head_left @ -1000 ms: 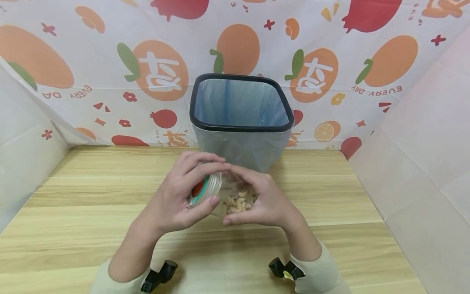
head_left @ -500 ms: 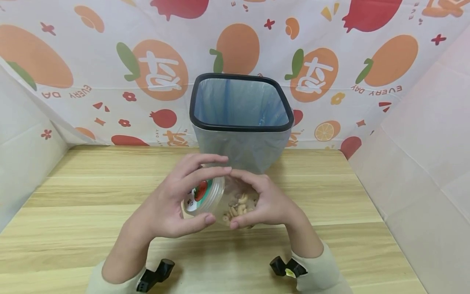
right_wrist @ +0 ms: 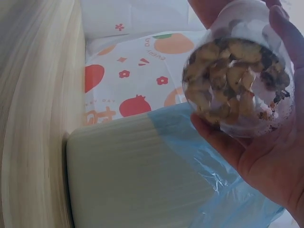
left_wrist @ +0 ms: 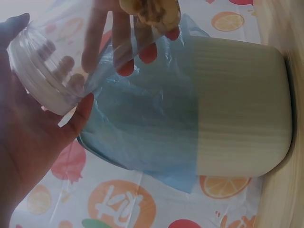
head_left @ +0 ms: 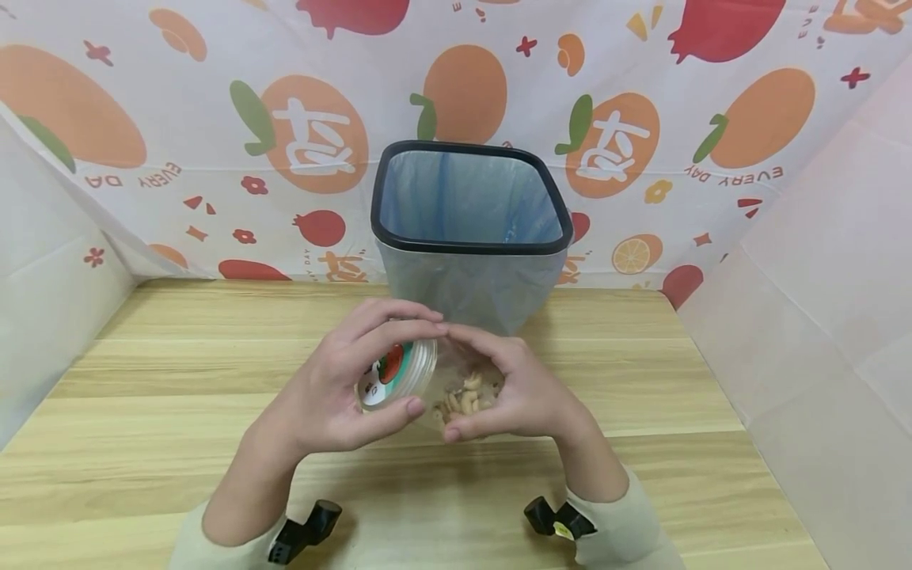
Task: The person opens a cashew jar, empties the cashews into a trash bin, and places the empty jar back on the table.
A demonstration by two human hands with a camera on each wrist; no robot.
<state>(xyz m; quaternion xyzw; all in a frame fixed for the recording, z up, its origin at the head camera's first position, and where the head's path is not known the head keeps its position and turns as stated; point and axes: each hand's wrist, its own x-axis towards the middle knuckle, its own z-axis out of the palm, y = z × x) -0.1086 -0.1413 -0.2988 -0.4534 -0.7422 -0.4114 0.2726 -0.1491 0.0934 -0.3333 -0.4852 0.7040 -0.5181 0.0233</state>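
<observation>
Clear plastic jar of nuts sits mid-frame, held on its side above the table. Left hand grips the lid; right hand wraps the jar body. Risk: lid pops free w/ jar tilted, so nuts spill short of the bin behind.

The backdrop cloth reads "EVERY DAY", upside down, beside the oranges.
</observation>
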